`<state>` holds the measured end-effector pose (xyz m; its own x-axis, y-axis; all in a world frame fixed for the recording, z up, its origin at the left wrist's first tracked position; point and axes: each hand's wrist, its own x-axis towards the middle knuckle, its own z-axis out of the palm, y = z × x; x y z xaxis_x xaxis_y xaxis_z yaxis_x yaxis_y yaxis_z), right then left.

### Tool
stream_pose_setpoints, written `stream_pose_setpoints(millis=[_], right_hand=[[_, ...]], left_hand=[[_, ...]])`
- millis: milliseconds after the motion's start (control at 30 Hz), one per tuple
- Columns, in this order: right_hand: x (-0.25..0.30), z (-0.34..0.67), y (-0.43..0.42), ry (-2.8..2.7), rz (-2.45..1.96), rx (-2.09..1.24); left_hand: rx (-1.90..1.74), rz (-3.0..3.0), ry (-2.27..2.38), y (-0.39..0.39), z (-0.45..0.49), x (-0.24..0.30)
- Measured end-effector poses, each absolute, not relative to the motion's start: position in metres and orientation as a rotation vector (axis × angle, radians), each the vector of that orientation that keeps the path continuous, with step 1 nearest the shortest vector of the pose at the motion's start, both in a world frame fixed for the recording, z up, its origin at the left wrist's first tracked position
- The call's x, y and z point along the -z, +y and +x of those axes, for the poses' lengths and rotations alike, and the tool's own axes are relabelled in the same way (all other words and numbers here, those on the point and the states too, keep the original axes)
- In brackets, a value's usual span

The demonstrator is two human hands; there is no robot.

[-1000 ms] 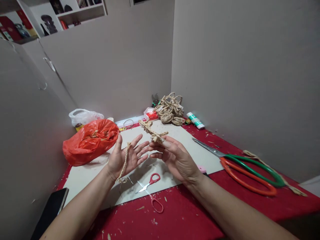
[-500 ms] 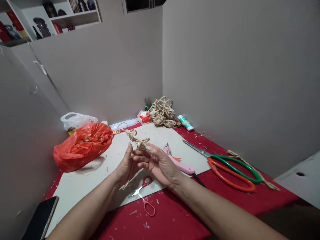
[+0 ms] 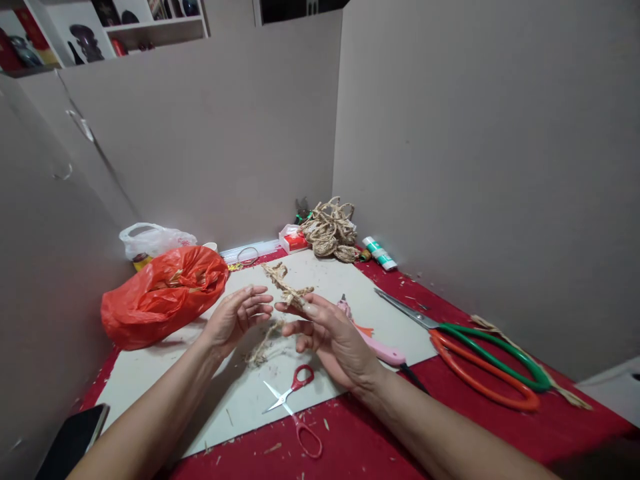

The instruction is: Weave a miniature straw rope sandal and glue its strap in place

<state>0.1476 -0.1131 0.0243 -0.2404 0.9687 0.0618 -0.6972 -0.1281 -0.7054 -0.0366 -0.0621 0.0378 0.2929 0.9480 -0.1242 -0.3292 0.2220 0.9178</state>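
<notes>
Between thumb and fingers of my right hand is a knotted piece of straw rope, raised above the pale board. My left hand is just left of it, fingers apart and holding nothing. A loose strand of straw fibre shows blurred below and between the hands. Small red-handled scissors lie spread on the board's front edge. A pink glue gun rests partly behind my right hand.
Large shears with green and orange handles lie on the red cloth at right. An orange plastic bag sits at left, a phone nearer. Coiled straw rope is piled by the wall, beside a green-and-white roll.
My left hand has come away from the straw rope and moved left, its fingers spreading. My right hand keeps the piece. The view has shifted slightly.
</notes>
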Motion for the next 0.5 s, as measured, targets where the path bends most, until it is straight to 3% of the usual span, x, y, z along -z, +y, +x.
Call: stream_pose_setpoints(millis=[300, 500], right_hand=[[-0.014, 0.145, -0.097, -0.852, -0.676, -1.545], [-0.006, 0.143, -0.096, -0.944, -0.671, -1.535]], left_hand=[[-1.417, 1.313, 0.907, -0.083, -0.025, -0.040], [-1.476, 1.705, 1.006, -0.091, -0.023, -0.032]])
